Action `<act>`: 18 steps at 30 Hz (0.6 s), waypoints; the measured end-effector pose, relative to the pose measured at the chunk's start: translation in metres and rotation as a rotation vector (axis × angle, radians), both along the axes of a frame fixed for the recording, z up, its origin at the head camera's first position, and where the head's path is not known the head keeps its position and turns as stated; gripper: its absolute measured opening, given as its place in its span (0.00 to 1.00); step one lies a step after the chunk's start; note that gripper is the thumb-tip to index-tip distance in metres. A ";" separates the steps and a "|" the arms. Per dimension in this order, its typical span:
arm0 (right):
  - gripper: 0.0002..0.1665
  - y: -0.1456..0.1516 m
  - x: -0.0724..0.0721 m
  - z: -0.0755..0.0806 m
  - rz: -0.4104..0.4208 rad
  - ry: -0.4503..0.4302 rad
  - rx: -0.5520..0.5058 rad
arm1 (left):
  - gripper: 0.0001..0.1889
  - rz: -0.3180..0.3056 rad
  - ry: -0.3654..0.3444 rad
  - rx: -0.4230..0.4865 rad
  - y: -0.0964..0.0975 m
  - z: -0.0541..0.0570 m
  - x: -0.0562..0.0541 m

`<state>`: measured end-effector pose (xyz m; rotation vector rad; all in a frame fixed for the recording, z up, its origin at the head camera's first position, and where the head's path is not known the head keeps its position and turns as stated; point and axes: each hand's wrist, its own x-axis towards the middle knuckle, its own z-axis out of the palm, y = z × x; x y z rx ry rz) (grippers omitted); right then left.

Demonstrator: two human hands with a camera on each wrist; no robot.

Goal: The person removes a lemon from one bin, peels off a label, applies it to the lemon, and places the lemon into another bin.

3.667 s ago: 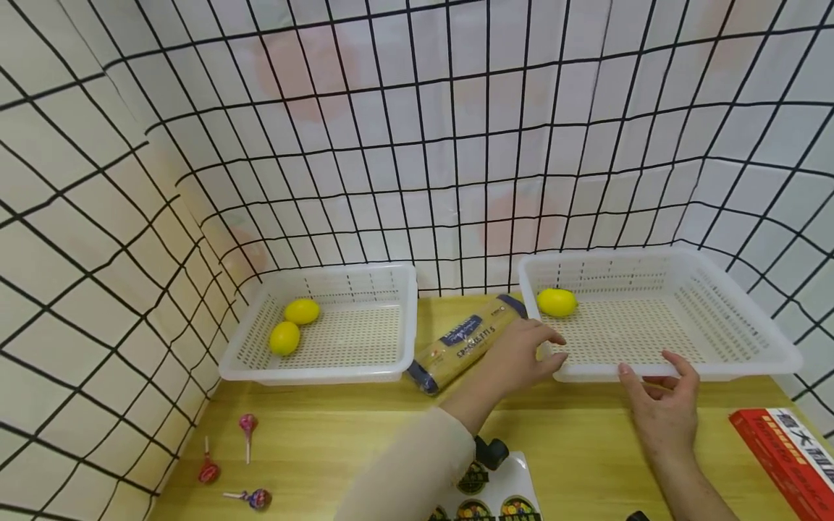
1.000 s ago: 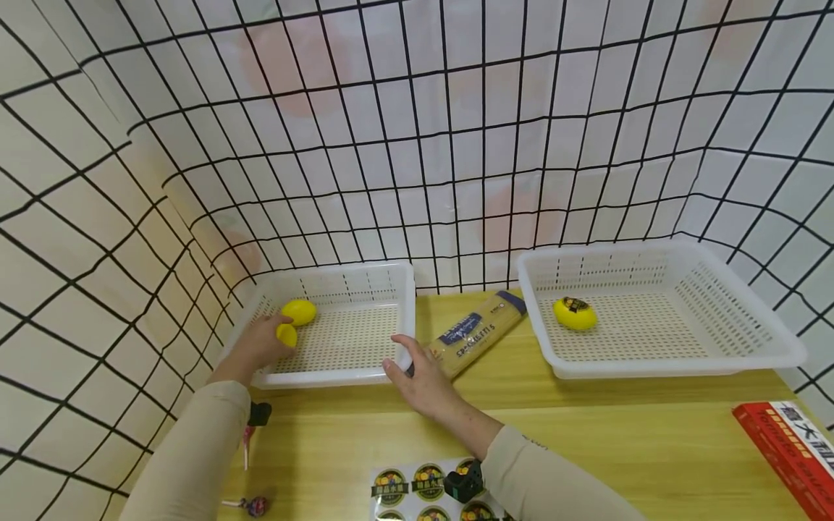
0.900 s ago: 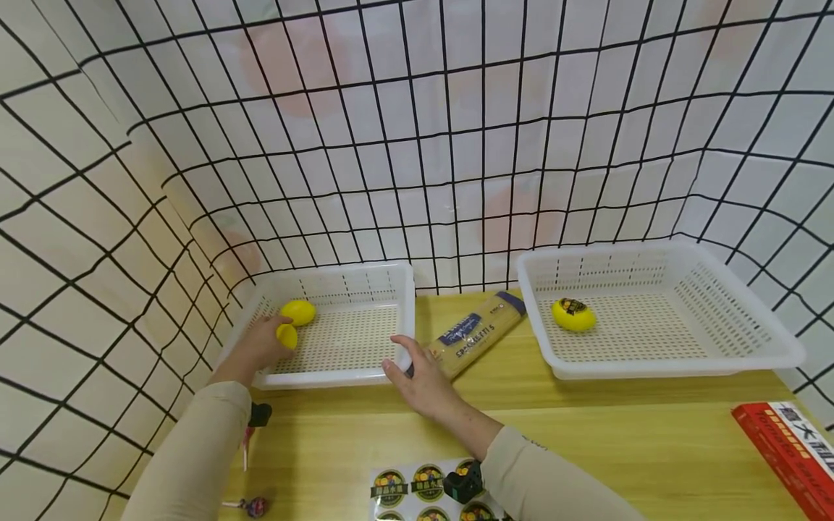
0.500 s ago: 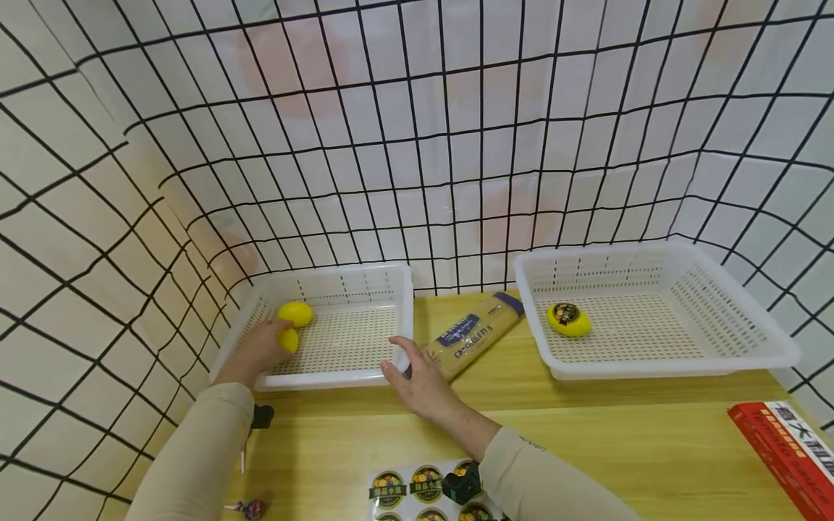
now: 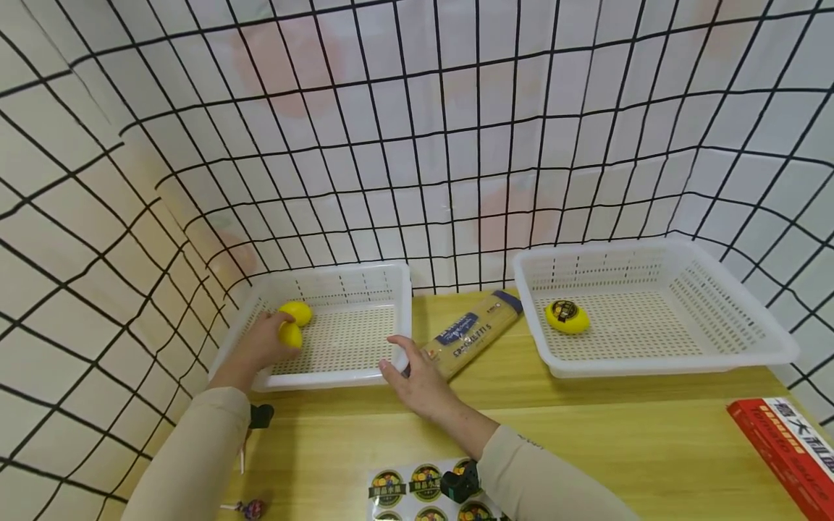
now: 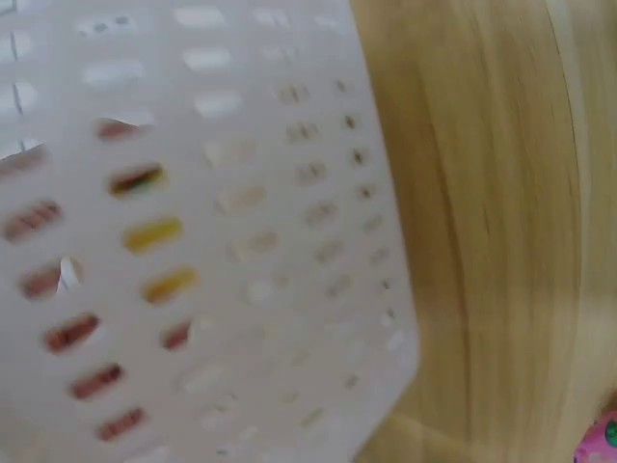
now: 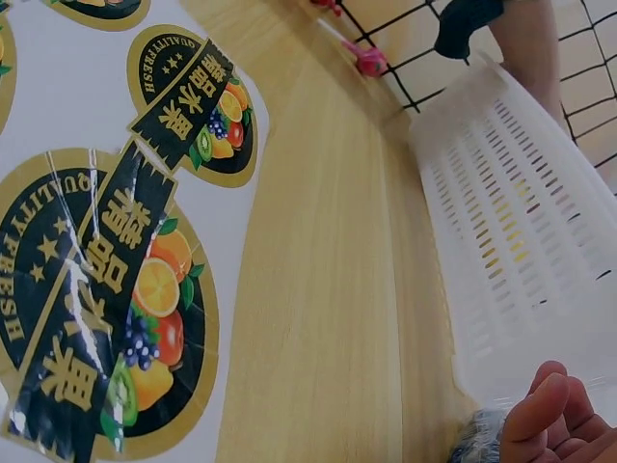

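Note:
My left hand (image 5: pixel 263 344) reaches into the left white basket (image 5: pixel 335 378) and grips a lemon (image 5: pixel 290 335) between fingers and thumb. Just behind it lies a second lemon (image 5: pixel 297 312). In the left wrist view, the basket wall (image 6: pixel 251 318) hides most of the hand; bits of yellow show through its slots. My right hand (image 5: pixel 420 383) is at the basket's front right corner, thumb and forefinger spread apart over the rim; firm contact cannot be told. The right white basket (image 5: pixel 651 367) holds a lemon (image 5: pixel 567 317) with a dark round sticker facing up.
A spaghetti pack (image 5: pixel 472 333) lies between the baskets. A sheet of round fruit stickers (image 5: pixel 426 483) is in front, partly under my right wrist camera. A lollipop (image 5: pixel 250 509) lies at front left, a red tomato sauce box (image 5: pixel 775 449) at right. Black-lined panels stand behind.
Both hands have moved left from the right basket to the left one. My left hand has taken hold of a lemon. The right basket's lemon now shows its sticker.

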<state>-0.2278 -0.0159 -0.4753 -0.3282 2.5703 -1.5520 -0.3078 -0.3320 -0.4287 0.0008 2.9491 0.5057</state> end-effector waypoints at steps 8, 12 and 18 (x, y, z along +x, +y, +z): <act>0.33 0.000 -0.001 0.002 0.013 -0.029 -0.036 | 0.38 -0.028 0.137 0.020 0.016 0.016 0.022; 0.32 0.001 0.000 0.001 0.008 -0.030 -0.042 | 0.41 0.004 0.227 0.057 0.027 0.024 0.037; 0.31 0.001 0.000 0.003 0.007 -0.036 -0.049 | 0.44 0.127 0.353 0.173 0.045 0.032 0.064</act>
